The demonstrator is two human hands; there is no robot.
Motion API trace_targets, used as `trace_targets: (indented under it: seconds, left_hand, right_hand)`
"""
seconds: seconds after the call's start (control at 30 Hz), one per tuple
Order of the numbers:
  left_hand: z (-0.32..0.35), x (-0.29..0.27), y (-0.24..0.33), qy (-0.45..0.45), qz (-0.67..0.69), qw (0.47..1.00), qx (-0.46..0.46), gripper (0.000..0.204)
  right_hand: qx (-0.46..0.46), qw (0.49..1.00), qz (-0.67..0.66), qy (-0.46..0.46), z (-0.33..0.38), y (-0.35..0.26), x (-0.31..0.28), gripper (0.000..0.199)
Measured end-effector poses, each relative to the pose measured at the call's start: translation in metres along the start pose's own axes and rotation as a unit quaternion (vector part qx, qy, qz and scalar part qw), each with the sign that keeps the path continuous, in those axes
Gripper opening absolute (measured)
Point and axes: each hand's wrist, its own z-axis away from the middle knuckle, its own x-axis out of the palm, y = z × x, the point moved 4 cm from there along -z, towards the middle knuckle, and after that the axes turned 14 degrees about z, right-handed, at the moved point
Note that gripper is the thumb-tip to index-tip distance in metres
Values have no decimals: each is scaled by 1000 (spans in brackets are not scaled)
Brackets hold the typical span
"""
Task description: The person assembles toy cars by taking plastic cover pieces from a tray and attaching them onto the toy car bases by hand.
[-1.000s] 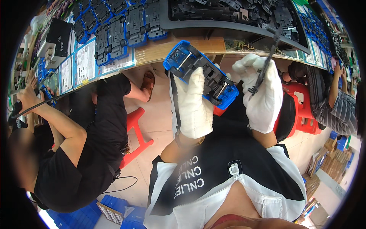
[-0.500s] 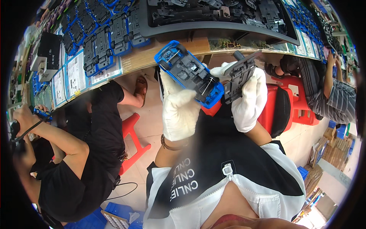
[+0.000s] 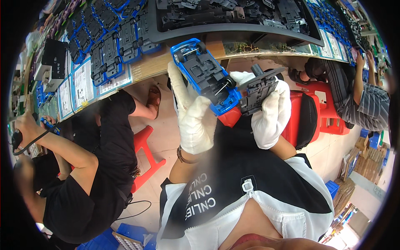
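The person wears white fabric gloves on both hands. The left hand [image 3: 192,113] is wrapped around a blue toy car [image 3: 206,76], fingers curled up along its left side and thumb side pressed to the body, so the car is firmly grasped. The car is turned belly-up, showing its dark grey underside, two metal axles and black wheels. Its long axis runs diagonally, one end pointing far and left toward the tabletop edge, the other end near and right, low between the two hands. The right hand [image 3: 271,114] is closed on a black plastic chassis piece [image 3: 259,88], pinched from behind with the fingers folded round it; the piece tilts, its top end with a short round peg pointing far and slightly left. The piece's left edge sits just beside the near-right end of the car, touching or almost touching; which one cannot be told.

Both things are held in the air above the person's lap, nearer than the wooden tabletop [image 3: 155,66]. On the tabletop lie rows of blue and black car bases [image 3: 109,52] on printed sheets, and a large dark tray [image 3: 233,18] heaped with black parts. At the left a seated person in black clothes [image 3: 89,166] works on a red stool [image 3: 143,156]; at the far right another person in a striped shirt [image 3: 368,104] sits by red stools [image 3: 325,108]. The floor is pale tile.
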Motion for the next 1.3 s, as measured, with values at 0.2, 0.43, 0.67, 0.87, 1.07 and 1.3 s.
trace_targets:
  seconds: [0.2,0.43,0.67,0.87,1.07,1.3]
  left_hand:
    - [7,7,-3,30,25,999,-5,81]
    - [5,4,-7,28,144,987,-64,69]
    - [0,3,-3,-15,138,990,-14,71]
    - [7,-3,-8,72,99,992,26,77]
    - [5,0,-7,61,35,996,52,73]
    - [6,-2,-13,44,78,995,36,67]
  right_hand:
    - [46,998,-39,9,12,3,2,23]
    - [-50,992,4,118,-1,-8,-5,33]
    - [-57,948,309,-50,-24,-23,-10,28]
    - [-128,864,475,-106,-19,-38,22,68]
    - [-177,868,460,-54,-18,-37,20,67]
    - [-147,873,463,-48,-16,-26,24,71]
